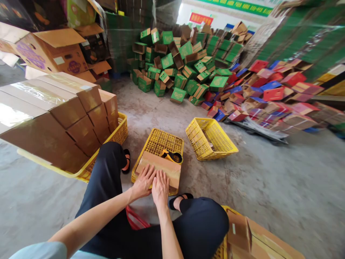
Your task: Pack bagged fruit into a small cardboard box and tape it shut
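Note:
A brown cardboard box lies on an upturned yellow plastic crate between my feet. My left hand rests flat on the box's near left part, fingers stretched out. Right beside it my right hand also lies flat on the cardboard, its fingers extended and close together. The two hands touch or nearly touch. Just behind the box, on the crate, sits a yellow and black tape dispenser. Neither hand grips anything.
At left, stacked brown boxes fill a yellow crate. Another yellow crate stands ahead right. More cartons are beside my right knee. Piles of green boxes and red and blue boxes cover the floor further back.

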`<state>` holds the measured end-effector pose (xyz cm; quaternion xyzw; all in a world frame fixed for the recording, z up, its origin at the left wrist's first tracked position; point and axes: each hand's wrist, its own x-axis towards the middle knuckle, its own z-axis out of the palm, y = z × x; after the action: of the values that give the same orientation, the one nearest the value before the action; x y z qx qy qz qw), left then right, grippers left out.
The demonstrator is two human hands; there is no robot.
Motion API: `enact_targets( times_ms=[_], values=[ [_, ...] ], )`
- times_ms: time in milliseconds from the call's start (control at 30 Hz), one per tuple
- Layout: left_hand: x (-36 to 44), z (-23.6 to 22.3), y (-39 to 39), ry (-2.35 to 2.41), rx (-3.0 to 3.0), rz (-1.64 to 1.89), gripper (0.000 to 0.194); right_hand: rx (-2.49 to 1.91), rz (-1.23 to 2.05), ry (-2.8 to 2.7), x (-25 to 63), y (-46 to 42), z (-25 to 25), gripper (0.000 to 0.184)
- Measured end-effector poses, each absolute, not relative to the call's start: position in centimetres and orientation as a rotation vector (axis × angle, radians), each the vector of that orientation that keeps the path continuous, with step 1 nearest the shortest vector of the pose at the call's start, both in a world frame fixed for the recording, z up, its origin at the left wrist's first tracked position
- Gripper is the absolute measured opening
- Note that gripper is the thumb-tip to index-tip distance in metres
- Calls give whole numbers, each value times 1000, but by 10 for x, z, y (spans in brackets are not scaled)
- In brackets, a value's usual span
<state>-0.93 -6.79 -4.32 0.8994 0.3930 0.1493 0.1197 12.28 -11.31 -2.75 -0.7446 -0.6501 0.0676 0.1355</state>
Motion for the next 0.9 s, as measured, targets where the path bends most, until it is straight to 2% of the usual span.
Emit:
enact_targets(
  times_ms=[200, 467, 900],
  values=[
    [-34, -42, -35, 1358, 2594, 497, 57, -2341, 145, -1822, 159, -115, -14, 63],
    [-38, -50, -22, 1433, 2581, 557, 64, -2522, 128, -1691, 189, -103, -14, 78],
    [-31, -52, -21, 1280, 2618, 604, 56, -2299, 116, -1922, 132, -68, -18, 59]
  ],
)
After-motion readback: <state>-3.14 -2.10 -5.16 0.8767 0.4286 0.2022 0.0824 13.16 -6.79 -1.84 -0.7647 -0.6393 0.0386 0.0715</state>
